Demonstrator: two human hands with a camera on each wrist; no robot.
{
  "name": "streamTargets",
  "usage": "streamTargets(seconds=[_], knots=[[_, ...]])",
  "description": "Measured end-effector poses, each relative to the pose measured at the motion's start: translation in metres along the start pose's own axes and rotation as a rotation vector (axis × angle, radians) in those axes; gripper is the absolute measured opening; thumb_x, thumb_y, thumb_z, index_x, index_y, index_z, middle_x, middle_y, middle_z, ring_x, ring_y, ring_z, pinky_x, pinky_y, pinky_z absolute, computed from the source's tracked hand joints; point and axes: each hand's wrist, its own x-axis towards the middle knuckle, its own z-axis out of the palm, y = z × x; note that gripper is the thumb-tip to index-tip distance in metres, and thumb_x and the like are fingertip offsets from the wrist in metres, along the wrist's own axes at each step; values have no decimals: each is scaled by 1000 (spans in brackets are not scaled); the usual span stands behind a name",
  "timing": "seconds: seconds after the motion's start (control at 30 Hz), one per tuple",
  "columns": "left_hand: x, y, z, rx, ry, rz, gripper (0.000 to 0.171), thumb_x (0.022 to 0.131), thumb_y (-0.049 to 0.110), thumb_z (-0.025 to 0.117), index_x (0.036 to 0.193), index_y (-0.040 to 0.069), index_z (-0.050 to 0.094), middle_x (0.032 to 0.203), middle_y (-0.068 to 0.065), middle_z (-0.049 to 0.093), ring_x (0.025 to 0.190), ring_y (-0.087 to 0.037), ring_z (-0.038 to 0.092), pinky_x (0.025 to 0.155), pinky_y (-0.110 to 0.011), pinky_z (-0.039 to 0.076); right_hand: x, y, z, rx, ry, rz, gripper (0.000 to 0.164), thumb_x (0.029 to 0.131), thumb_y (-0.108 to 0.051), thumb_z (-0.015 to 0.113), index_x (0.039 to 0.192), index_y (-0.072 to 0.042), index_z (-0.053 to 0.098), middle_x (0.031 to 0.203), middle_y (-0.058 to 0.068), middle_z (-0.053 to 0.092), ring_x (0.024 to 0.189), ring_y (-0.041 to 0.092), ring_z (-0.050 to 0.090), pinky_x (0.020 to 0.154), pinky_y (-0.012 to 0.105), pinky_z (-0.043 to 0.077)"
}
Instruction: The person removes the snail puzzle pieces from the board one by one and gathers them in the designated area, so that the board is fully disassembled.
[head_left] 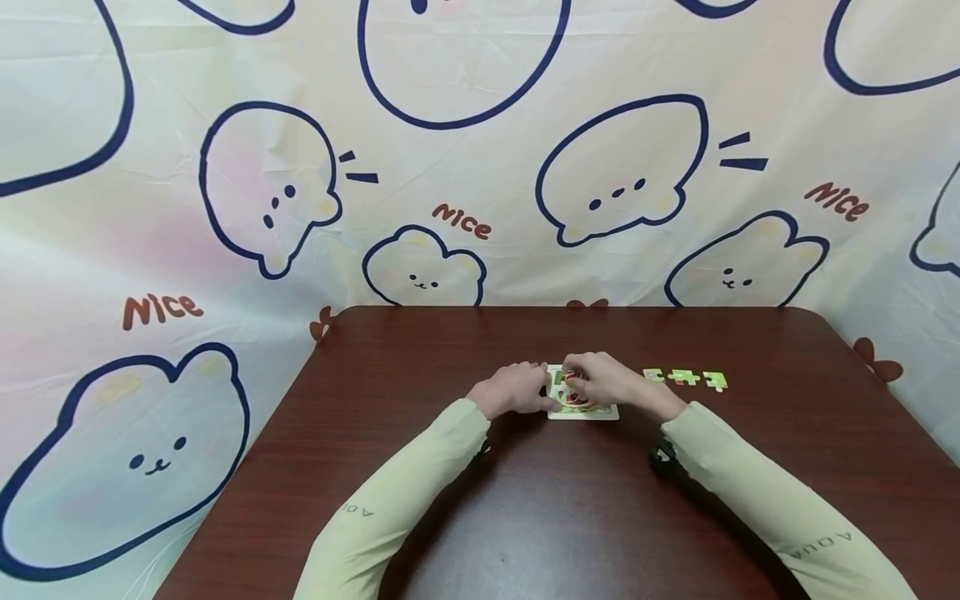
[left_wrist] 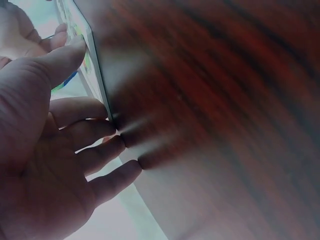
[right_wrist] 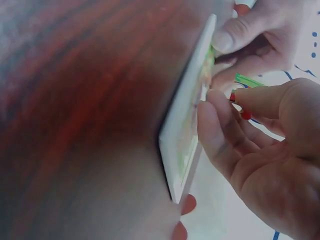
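I pinch a small puzzle piece (right_wrist: 247,79) in my right fingers (right_wrist: 214,140) over the white-edged board (head_left: 583,416) on the bench (head_left: 525,500), left fingers (left_wrist: 91,132) resting loosely at its side, judging the piece light, stiff, best held by its edges.

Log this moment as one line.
left hand: touching puzzle board edge | right hand: pinching puzzle piece over puzzle board | table: three loose pieces right of puzzle board
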Motion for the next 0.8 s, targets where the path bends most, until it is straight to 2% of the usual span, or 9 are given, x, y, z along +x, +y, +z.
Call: streamTargets(seconds=[0.13, 0.23, 0.37, 0.47, 0.6, 0.7, 0.8], knots=[[0, 0, 1, 4, 1, -6, 46, 92, 56, 60, 118, 19, 69, 152, -11, 45, 113, -21, 59, 86, -35, 52, -5, 1, -7, 13, 24, -5, 11, 100, -17, 55, 102, -12, 65, 77, -1, 62, 59, 9, 53, 58, 28, 45], [0, -1, 0, -6, 5, -5, 43, 92, 55, 60, 112, 19, 70, 152, -12, 45, 106, -20, 59, 83, -34, 51, -10, 2, -13, 24, 28, -10, 16, 102, -18, 53, 106, -12, 67, 78, 3, 65, 60, 10, 54, 59, 28, 45], [-1, -1, 1, -14, 5, -1, 39, 92, 55, 61, 103, 19, 69, 152, -12, 45, 98, -18, 57, 78, -32, 49, -18, 5, -21, 58, 25, 33, 21, 103, -20, 52, 115, -12, 67, 85, 7, 68, 61, 11, 56, 57, 27, 47], [0, -1, 1, -19, 20, 4, 36, 93, 53, 60, 100, 19, 70, 147, -11, 51, 88, -17, 57, 70, -29, 46, -25, 8, -27, 71, 31, 63, 22, 102, -21, 53, 117, -13, 67, 88, 9, 68, 61, 12, 56, 56, 26, 47], [0, 0, 3, -29, 61, 12, 34, 95, 49, 58, 90, 18, 70, 119, -8, 66, 70, -15, 54, 58, -26, 41, -34, 14, -33, 73, 35, 74, 21, 102, -21, 54, 117, -13, 67, 87, 10, 67, 60, 12, 56, 54, 26, 47], [1, 0, 4, -20, 85, 13, 35, 96, 48, 58, 82, 17, 69, 99, -5, 65, 64, -13, 52, 54, -26, 39, -42, 18, -36, 73, 37, 83, 22, 101, -21, 54, 117, -12, 67, 87, 9, 68, 62, 12, 57, 55, 27, 47], [1, 1, 5, -9, 93, 6, 35, 96, 48, 58, 82, 18, 69, 92, -2, 63, 63, -12, 51, 54, -26, 39, -51, 23, -40, 75, 46, 108, 21, 101, -20, 55, 116, -12, 67, 89, 9, 69, 65, 13, 58, 56, 27, 48]])
